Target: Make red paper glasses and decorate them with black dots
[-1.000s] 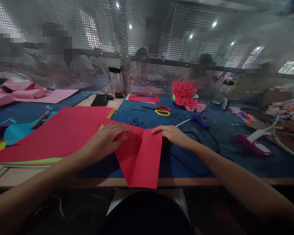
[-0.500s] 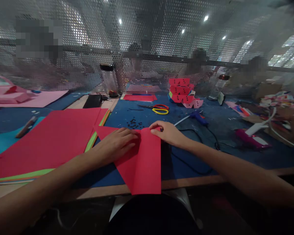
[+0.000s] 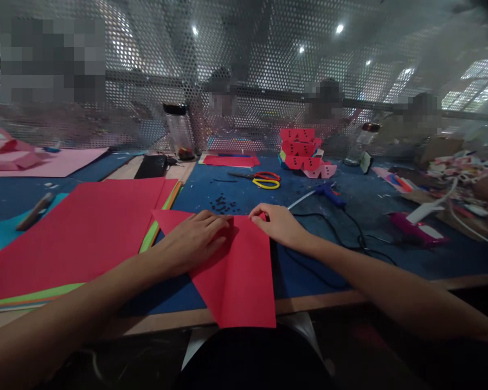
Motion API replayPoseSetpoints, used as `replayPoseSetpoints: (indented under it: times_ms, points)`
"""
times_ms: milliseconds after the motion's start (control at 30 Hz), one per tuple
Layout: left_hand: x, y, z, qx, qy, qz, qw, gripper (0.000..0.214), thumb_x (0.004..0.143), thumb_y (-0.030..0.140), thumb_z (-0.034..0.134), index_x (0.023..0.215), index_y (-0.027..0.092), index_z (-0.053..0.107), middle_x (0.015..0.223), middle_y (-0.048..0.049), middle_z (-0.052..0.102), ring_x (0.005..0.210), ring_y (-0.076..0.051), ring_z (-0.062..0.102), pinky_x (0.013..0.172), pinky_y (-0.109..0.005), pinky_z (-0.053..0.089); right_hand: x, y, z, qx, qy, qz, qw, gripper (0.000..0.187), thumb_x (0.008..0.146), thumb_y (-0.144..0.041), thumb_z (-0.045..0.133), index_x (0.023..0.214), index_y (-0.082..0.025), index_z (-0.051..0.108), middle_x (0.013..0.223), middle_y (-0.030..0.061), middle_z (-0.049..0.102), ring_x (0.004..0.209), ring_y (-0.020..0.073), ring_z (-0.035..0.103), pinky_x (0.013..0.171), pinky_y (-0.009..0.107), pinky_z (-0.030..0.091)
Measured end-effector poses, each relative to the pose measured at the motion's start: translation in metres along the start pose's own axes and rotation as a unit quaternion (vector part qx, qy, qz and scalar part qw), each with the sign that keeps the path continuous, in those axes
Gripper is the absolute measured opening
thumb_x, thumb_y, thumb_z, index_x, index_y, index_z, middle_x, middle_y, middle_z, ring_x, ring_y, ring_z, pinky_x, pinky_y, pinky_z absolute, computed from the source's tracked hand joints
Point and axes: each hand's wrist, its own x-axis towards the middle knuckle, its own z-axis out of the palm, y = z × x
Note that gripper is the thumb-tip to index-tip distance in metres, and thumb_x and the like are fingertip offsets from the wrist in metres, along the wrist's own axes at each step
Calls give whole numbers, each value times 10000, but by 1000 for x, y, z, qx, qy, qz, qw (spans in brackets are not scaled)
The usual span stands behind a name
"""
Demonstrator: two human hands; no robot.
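Note:
A folded red paper sheet (image 3: 238, 271) lies on the blue mat (image 3: 333, 260) in front of me, its lower end hanging over the table's front edge. My left hand (image 3: 195, 238) lies flat on the paper's upper left part, fingers stretched out and pressing it down. My right hand (image 3: 277, 223) rests at the paper's top right corner, with thumb and fingers pinched on that corner.
A stack of red and green sheets (image 3: 73, 233) lies to the left. Scissors (image 3: 264, 180), a blue glue gun (image 3: 329, 196) with its cable, a pink tool (image 3: 415, 227), folded red paper pieces (image 3: 303, 154) and a jar (image 3: 179, 132) sit further back. A perforated metal screen (image 3: 244, 70) closes the far side.
My right hand's fingers have curled from flat to a pinch on the paper's top right corner. My left hand stayed pressed on the paper, which shifted slightly.

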Motion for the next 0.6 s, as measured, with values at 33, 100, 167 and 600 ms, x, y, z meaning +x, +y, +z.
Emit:
replayPoseSetpoints:
  times_ms: [33, 100, 167, 600]
  points:
    - [0, 1, 0, 1, 1, -2, 1000, 333, 975, 271, 429, 1271, 171, 542, 1299, -118, 606, 1178, -260, 523, 1025, -442, 421, 0, 0, 1, -5, -1, -1, 1000, 176, 886, -254, 536, 935, -225, 703, 879, -3, 734, 745, 134, 619, 653, 243, 389]
    - [0, 1, 1, 5, 3, -6, 1000, 366, 971, 266, 422, 1310, 162, 512, 1247, -125, 625, 1164, -266, 522, 1014, -447, 423, -1, 1, 2, -14, -4, -3, 1000, 184, 882, -242, 529, 945, -233, 702, 899, -3, 736, 754, 137, 624, 656, 242, 393]
    - [-1, 1, 2, 9, 3, -9, 1000, 366, 971, 267, 413, 1309, 163, 508, 1194, -127, 640, 1160, -272, 518, 1006, -449, 423, -1, 1, 3, -24, -5, 0, 1000, 197, 882, -237, 520, 956, -239, 703, 901, -1, 739, 754, 143, 628, 652, 245, 394]
    - [-1, 1, 3, 7, 16, 9, 1000, 269, 954, 235, 412, 1198, 191, 516, 1375, -98, 564, 1177, -272, 497, 1017, -463, 409, 1, 1, 6, -61, -19, 18, 998, 224, 836, -179, 521, 938, -260, 704, 870, 5, 743, 733, 162, 632, 619, 257, 373]
